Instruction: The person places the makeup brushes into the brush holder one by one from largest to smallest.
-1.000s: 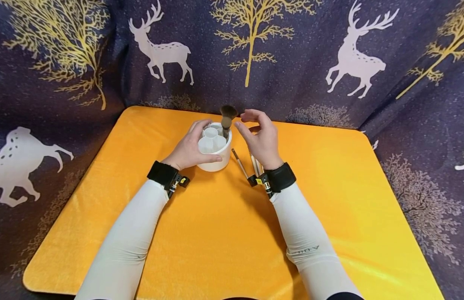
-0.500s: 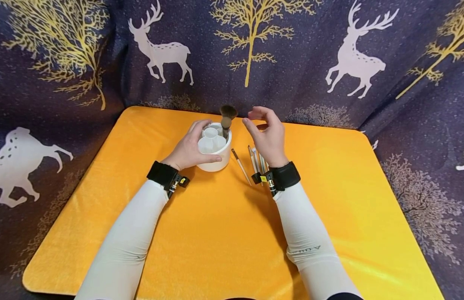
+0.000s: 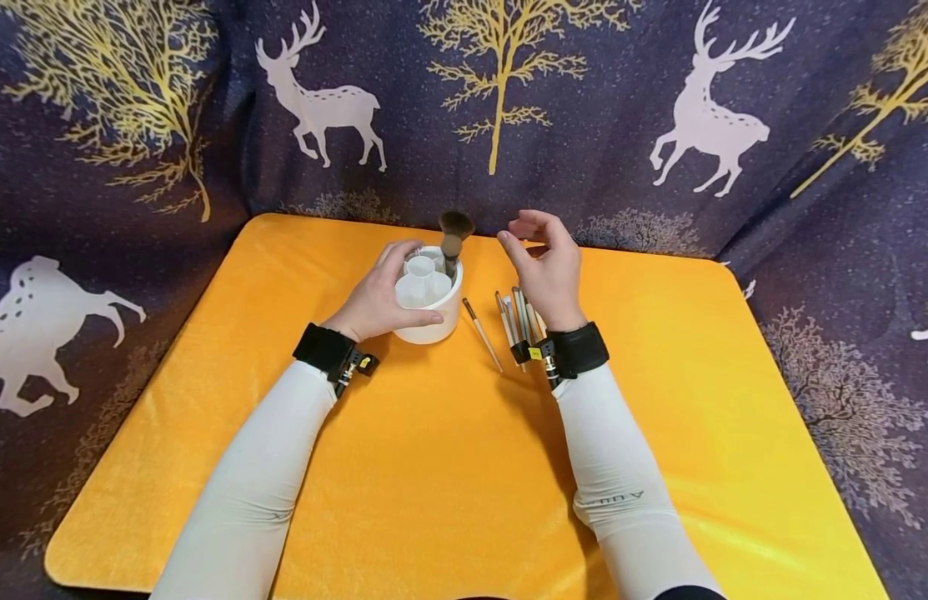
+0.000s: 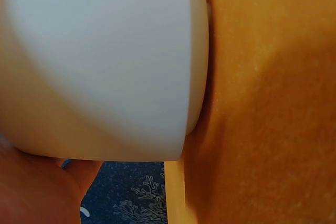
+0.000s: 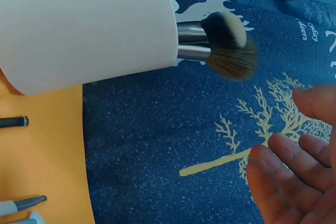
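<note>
Left hand (image 3: pixel 377 296): curled round white brush holder (image 3: pixel 428 298), thumb on near wall, fingers on far rim; palm side hidden. Left wrist view: holder wall only, interior cut off. Right hand (image 3: pixel 546 265): raised, fingers loosely bent, holding nothing, above loose brushes (image 3: pixel 518 317) partly hidden beneath wrist. Powder brush (image 3: pixel 453 234) upright in holder. Holder on orange mat (image 3: pixel 659 375), centre rear.
</note>
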Tool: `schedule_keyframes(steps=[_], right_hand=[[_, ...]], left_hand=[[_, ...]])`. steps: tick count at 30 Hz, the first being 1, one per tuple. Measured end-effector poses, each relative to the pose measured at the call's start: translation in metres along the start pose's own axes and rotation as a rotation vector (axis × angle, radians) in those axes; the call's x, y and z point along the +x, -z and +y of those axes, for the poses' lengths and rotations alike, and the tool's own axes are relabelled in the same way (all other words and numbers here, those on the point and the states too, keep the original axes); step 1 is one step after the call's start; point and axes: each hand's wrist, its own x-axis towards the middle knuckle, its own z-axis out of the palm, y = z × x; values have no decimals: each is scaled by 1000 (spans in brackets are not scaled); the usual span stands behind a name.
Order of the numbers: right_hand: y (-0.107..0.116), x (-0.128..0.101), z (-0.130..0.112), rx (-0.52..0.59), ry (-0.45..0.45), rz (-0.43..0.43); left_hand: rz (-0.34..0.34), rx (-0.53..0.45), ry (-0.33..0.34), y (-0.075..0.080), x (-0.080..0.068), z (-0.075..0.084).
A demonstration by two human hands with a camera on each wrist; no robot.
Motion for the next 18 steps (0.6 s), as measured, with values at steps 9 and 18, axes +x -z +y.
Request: schedule_keyframes(steps=[9, 18], right_hand=[[6, 2, 4, -8, -16, 15], [12, 4, 5, -34, -37, 22]], left_hand=[[0, -9, -2, 1, -1, 0], [-3, -10, -6, 1, -1, 2]])
